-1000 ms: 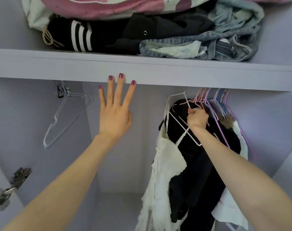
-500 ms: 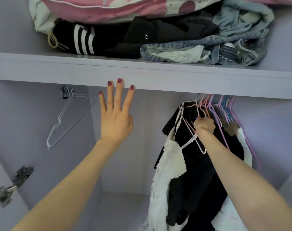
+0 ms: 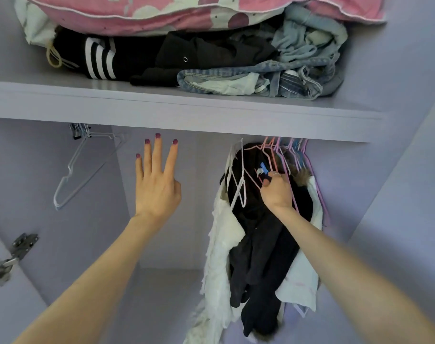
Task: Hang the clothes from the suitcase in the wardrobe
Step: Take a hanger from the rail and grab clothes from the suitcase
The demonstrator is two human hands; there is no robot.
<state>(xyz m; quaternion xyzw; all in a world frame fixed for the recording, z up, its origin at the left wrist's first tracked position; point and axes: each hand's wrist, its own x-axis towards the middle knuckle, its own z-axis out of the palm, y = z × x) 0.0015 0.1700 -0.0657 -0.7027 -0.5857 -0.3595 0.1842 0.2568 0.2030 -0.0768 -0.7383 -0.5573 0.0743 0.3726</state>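
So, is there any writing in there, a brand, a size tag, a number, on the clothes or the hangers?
None can be read.
Blue tag on the black garment, just above the right hand: too small and blurred to read.
Black striped garment on the shelf: three white stripes, no letters.
Jeans: no legible label.

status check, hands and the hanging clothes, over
Left hand open, raised under the shelf. Right hand grips a pink hanger among the hanging clothes. Hangers crowded together there.
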